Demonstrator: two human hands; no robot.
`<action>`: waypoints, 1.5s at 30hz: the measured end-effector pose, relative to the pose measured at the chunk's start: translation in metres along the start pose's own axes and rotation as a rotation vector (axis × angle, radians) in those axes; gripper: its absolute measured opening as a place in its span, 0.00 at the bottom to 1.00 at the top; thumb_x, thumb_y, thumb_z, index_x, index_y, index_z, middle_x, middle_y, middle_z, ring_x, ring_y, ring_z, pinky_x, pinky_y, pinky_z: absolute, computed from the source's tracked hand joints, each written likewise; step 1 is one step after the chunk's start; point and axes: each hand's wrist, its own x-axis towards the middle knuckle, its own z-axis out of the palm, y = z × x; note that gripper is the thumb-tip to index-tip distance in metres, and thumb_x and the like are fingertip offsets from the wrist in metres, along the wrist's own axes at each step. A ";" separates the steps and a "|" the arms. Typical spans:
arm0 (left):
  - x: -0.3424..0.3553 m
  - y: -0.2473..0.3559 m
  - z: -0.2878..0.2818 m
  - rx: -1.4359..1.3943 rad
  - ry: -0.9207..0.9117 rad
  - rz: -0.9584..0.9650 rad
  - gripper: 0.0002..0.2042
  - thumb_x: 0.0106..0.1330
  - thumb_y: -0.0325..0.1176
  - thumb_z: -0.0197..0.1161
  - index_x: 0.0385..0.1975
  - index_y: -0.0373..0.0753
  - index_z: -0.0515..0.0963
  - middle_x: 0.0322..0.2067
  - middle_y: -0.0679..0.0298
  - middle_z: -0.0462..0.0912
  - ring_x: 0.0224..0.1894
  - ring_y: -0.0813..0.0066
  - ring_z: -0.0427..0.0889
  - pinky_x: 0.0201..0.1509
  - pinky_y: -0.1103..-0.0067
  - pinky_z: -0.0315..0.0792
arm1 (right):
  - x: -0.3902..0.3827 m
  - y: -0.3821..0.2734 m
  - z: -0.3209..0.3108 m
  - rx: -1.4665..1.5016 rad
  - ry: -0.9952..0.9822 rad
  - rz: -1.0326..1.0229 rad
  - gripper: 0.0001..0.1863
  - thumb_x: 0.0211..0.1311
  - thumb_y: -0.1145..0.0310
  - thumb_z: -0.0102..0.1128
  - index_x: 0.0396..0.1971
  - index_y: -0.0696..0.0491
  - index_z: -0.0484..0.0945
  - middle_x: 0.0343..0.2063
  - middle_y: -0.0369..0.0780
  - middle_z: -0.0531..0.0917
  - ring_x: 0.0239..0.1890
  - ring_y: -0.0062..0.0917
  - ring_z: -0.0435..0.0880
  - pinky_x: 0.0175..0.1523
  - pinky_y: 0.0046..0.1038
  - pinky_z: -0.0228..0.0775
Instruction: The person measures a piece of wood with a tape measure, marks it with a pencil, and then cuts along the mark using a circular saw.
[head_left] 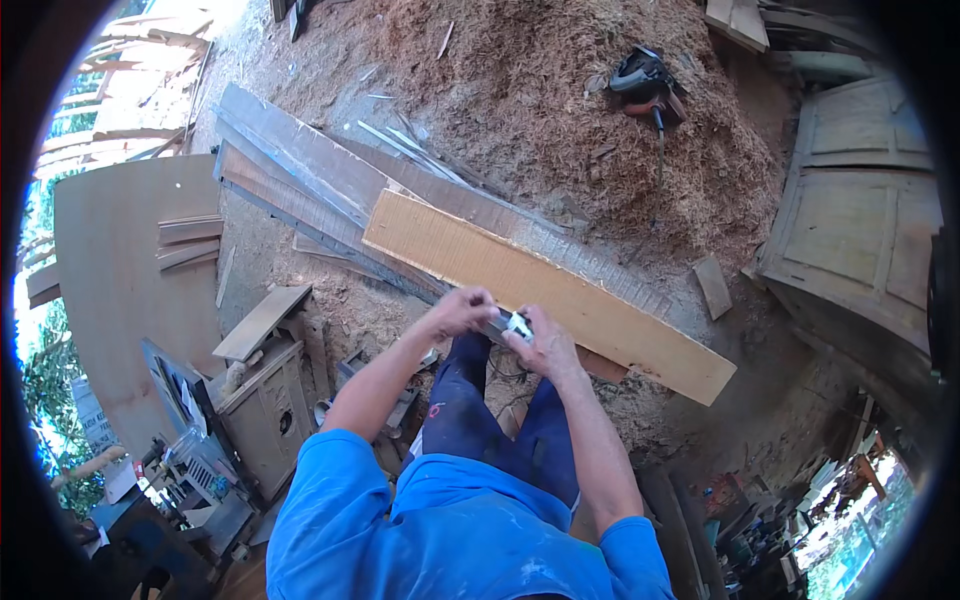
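Note:
Both my hands meet above the near edge of a long pale wooden plank, close to my knees. My right hand is wrapped round a small white and dark tape measure. Beside it, the bent fingers of my left hand pinch at the short greyish strip coming from the tape measure's case. The plank slants from upper left to lower right, on top of several older, darker boards. Whether either hand touches the plank is hard to make out.
A corded dark power tool lies on a large heap of wood shavings. Wooden cabinet doors stand at the right. At the left are a big plywood sheet, a small wooden cabinet and cluttered tools. An offcut lies on the floor.

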 end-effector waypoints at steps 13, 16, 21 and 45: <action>0.124 -0.060 -0.255 0.185 0.794 0.186 0.14 0.71 0.43 0.64 0.42 0.38 0.84 0.33 0.63 0.84 0.37 0.76 0.76 0.44 0.74 0.73 | -0.067 0.162 -0.136 -0.481 0.454 0.165 0.24 0.56 0.64 0.70 0.55 0.42 0.80 0.46 0.45 0.77 0.50 0.42 0.79 0.55 0.41 0.75; 0.119 -0.055 -0.250 0.388 0.819 0.208 0.14 0.71 0.44 0.64 0.43 0.38 0.84 0.34 0.60 0.84 0.38 0.71 0.79 0.46 0.72 0.73 | -0.084 0.182 -0.137 -0.468 0.516 0.134 0.25 0.55 0.64 0.71 0.55 0.41 0.80 0.45 0.44 0.76 0.51 0.41 0.78 0.56 0.40 0.74; 0.115 -0.013 -0.219 0.962 0.963 0.171 0.14 0.70 0.41 0.63 0.45 0.38 0.83 0.43 0.52 0.85 0.46 0.56 0.81 0.53 0.66 0.73 | -0.109 0.216 -0.141 -0.509 0.575 0.253 0.27 0.54 0.65 0.72 0.57 0.40 0.79 0.46 0.45 0.75 0.52 0.41 0.77 0.57 0.40 0.73; 0.161 0.062 0.266 1.153 0.039 0.708 0.11 0.59 0.48 0.70 0.33 0.49 0.87 0.37 0.64 0.79 0.48 0.61 0.76 0.52 0.64 0.68 | -0.134 0.262 -0.125 -0.655 0.751 0.272 0.39 0.59 0.57 0.70 0.71 0.36 0.65 0.58 0.48 0.68 0.66 0.46 0.66 0.61 0.52 0.65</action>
